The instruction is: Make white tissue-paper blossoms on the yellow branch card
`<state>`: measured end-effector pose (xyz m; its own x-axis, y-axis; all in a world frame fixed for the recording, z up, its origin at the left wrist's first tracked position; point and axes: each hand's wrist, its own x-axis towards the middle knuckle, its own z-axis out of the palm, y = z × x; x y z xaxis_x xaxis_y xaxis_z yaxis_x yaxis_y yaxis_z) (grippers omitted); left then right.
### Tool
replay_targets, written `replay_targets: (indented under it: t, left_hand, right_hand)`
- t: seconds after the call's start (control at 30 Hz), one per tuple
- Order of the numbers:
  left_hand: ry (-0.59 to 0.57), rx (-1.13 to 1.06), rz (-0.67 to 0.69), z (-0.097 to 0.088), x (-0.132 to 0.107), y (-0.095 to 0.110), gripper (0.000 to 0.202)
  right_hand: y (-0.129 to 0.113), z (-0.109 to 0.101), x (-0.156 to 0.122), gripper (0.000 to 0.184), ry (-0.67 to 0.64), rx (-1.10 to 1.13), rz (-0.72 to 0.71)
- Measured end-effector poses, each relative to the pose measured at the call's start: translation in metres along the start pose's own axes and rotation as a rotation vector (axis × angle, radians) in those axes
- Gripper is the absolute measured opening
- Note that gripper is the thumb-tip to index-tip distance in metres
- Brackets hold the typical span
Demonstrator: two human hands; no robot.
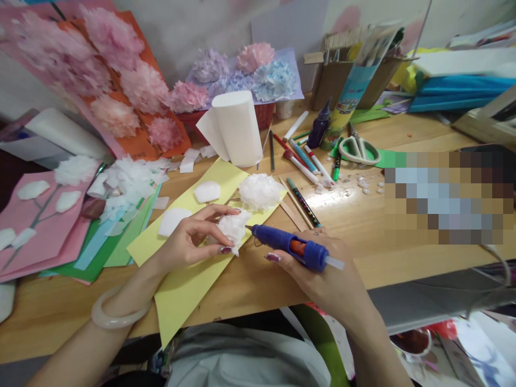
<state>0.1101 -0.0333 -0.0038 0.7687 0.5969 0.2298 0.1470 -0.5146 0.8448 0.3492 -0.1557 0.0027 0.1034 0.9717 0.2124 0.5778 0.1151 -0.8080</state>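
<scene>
My left hand (195, 236) pinches a small crumpled white paper flower (234, 228) over the yellow paper (193, 285). A blue hot glue gun (288, 242) lies in my right hand (322, 269), a clear glue stick poking out of its back end. Its nozzle points left and is close to the flower; whether it touches I cannot tell. On the yellow paper sit a fluffy white paper flower (260, 192) and flat white petal pieces (207, 191). My right fingers under the gun are partly hidden.
Behind the yellow paper stands a white paper roll (237, 129). Markers (308, 161), a glue bottle (321, 126) and scissors (360, 150) lie beyond. Pink flower cards (44, 226) and white scraps (124, 183) are at left. A pixelated patch covers the right side.
</scene>
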Motion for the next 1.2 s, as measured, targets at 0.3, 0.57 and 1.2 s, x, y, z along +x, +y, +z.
replay_targets:
  t: [0.3,0.57,1.2]
  left_hand:
    - [-0.002,-0.038,0.004,-0.0012,-0.0006,-0.0024,0.006]
    - [0.019,0.006,-0.002,-0.0014,0.0001,-0.0017,0.003]
    - [0.018,0.011,-0.008,-0.0022,0.0008,-0.0016,0.002]
  right_hand:
    - [0.002,0.0004,0.002,0.048,0.035,-0.032,0.004]
    - [0.0002,0.003,0.0025,0.048,0.034,0.018,0.011]
    - [-0.0011,-0.0023,-0.0048,0.053,-0.054,0.076,-0.012]
